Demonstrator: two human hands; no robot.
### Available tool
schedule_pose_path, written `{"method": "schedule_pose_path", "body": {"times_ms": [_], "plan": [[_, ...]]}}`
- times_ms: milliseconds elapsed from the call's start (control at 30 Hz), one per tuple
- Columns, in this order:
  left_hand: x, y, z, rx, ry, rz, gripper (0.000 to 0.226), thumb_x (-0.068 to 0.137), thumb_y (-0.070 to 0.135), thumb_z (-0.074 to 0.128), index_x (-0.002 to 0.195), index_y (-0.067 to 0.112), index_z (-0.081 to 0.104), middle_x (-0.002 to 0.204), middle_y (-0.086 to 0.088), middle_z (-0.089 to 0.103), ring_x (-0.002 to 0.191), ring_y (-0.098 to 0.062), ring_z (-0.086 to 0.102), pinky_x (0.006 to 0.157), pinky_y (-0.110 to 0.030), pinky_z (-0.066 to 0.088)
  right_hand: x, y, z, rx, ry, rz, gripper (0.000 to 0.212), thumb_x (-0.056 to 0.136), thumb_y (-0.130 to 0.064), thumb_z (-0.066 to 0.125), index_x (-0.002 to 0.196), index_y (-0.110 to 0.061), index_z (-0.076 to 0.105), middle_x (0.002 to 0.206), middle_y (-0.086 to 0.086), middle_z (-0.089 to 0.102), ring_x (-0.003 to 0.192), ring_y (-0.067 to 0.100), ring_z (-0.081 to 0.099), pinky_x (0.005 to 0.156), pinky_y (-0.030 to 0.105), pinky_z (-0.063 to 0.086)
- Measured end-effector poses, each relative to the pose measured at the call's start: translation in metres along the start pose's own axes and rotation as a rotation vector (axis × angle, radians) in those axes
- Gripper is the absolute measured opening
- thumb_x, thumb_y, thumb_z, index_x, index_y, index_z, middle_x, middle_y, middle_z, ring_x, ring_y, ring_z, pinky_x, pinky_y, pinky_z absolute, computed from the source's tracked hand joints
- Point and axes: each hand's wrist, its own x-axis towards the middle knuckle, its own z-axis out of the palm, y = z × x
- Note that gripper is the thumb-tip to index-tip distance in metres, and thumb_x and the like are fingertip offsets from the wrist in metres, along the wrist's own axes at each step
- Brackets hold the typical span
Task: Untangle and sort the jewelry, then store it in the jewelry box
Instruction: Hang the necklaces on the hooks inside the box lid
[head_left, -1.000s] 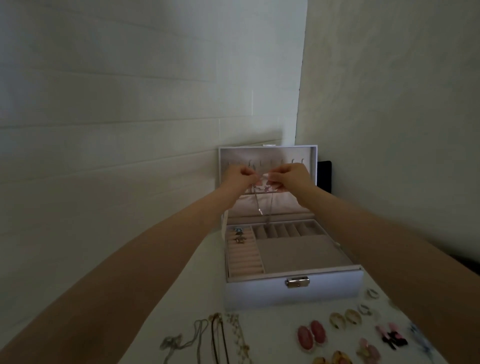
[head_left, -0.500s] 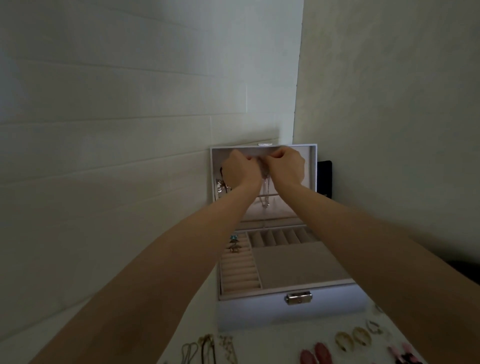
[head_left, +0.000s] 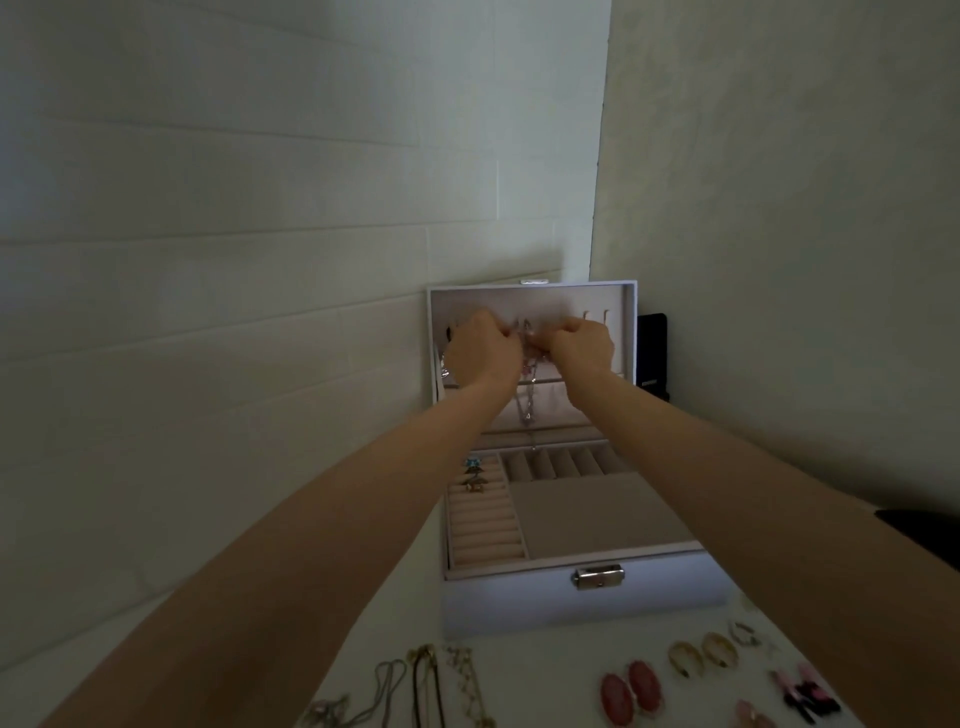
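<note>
Because the hooks sit high inside the raised lid of the jewelry box, I keep both hands up there. My left hand and right hand each pinch the necklace with curled fingers, and its chain hangs between them against the lid.

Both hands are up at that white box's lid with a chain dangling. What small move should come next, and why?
Probably slip the thin silver chain necklace over a small hook in the white box's open lid, then let go: the left hand and right hand pinch its top at hook height, the rest dangling between them.
</note>
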Motion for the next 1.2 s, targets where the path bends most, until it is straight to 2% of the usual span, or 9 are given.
{"method": "schedule_pose_path", "body": {"times_ms": [100, 267, 400, 567, 733, 833, 967, 1133, 1200], "plan": [[-0.010, -0.008, -0.001, 0.003, -0.010, 0.041, 0.013, 0.090, 0.024, 0.058, 0.100, 0.018, 0.063, 0.099, -0.001, 0.068, 0.092, -0.020, 0.063, 0.070, -0.029, 0.044, -0.006, 0.010, -0.005, 0.076, -0.049, 0.002, 0.011, 0.078, -0.007, 0.074, 0.078, -0.016, 0.067, 0.084, 0.005, 0.070, 0.079, 0.017, 0.066, 0.075, 0.028, 0.055], [-0.020, -0.012, -0.002, -0.095, -0.122, -0.007, 0.024, 0.085, 0.028, 0.063, 0.108, 0.018, 0.061, 0.107, 0.001, 0.065, 0.100, -0.018, 0.060, 0.078, -0.028, 0.043, -0.022, 0.017, -0.012, 0.236, -0.183, 0.122, 0.010, 0.084, 0.000, 0.065, 0.089, -0.008, 0.064, 0.073, 0.009, 0.066, 0.061, 0.017, 0.064, 0.055, 0.024, 0.054], [-0.025, -0.014, -0.001, -0.225, -0.236, -0.094, 0.029, 0.086, 0.025, 0.065, 0.111, 0.011, 0.061, 0.106, -0.003, 0.062, 0.099, -0.018, 0.056, 0.078, -0.027, 0.041, -0.030, 0.020, -0.015, 0.275, -0.248, 0.212, 0.013, 0.084, 0.001, 0.061, 0.093, -0.008, 0.062, 0.069, 0.009, 0.066, 0.057, 0.017, 0.062, 0.056, 0.027, 0.052], [-0.031, -0.023, 0.002, -0.290, -0.274, -0.173, 0.022, 0.084, 0.020, 0.067, 0.103, 0.012, 0.062, 0.110, -0.006, 0.064, 0.103, -0.023, 0.059, 0.089, -0.032, 0.048, -0.038, 0.029, -0.017, 0.316, -0.276, 0.226, 0.024, 0.082, 0.003, 0.064, 0.106, 0.003, 0.062, 0.069, 0.011, 0.063, 0.054, 0.015, 0.054, 0.053, 0.026, 0.046], [-0.037, -0.032, 0.006, -0.314, -0.279, -0.208, 0.012, 0.084, 0.021, 0.068, 0.086, 0.020, 0.056, 0.102, -0.006, 0.066, 0.094, -0.025, 0.064, 0.086, -0.038, 0.053, -0.042, 0.038, -0.020, 0.272, -0.198, 0.213, 0.002, 0.085, -0.001, 0.066, 0.086, -0.003, 0.065, 0.059, 0.004, 0.064, 0.048, 0.008, 0.057, 0.046, 0.018, 0.048], [-0.039, -0.034, 0.006, -0.311, -0.269, -0.223, 0.007, 0.085, 0.016, 0.064, 0.089, 0.018, 0.060, 0.104, -0.008, 0.066, 0.095, -0.027, 0.064, 0.086, -0.039, 0.053, -0.038, 0.040, -0.015, 0.193, -0.140, 0.212, 0.006, 0.083, -0.002, 0.069, 0.089, -0.001, 0.068, 0.074, 0.012, 0.068, 0.056, 0.014, 0.060, 0.054, 0.025, 0.050], [-0.037, -0.034, 0.005, -0.302, -0.252, -0.230, 0.021, 0.084, 0.014, 0.065, 0.105, 0.012, 0.065, 0.106, -0.005, 0.063, 0.101, -0.022, 0.058, 0.083, -0.029, 0.047, -0.036, 0.039, -0.009, 0.065, -0.116, 0.171, 0.011, 0.081, 0.000, 0.071, 0.073, -0.007, 0.066, 0.068, 0.011, 0.067, 0.058, 0.018, 0.062, 0.067, 0.033, 0.057], [-0.037, -0.035, 0.004, -0.275, -0.244, -0.229, 0.019, 0.085, 0.016, 0.066, 0.104, 0.013, 0.067, 0.111, -0.007, 0.066, 0.103, -0.024, 0.060, 0.091, -0.036, 0.049, -0.031, 0.034, -0.009, 0.026, -0.084, 0.168, 0.025, 0.079, 0.008, 0.069, 0.062, -0.008, 0.060, 0.066, 0.014, 0.063, 0.055, 0.022, 0.061, 0.056, 0.031, 0.058], [-0.036, -0.038, 0.005, -0.281, -0.221, -0.232, 0.017, 0.084, 0.016, 0.068, 0.100, 0.014, 0.067, 0.110, -0.008, 0.066, 0.103, -0.025, 0.061, 0.092, -0.036, 0.049, -0.027, 0.037, -0.008, -0.018, -0.084, 0.179, 0.020, 0.078, 0.010, 0.070, 0.066, -0.004, 0.062, 0.076, 0.018, 0.066, 0.063, 0.027, 0.065, 0.065, 0.040, 0.059]]}}
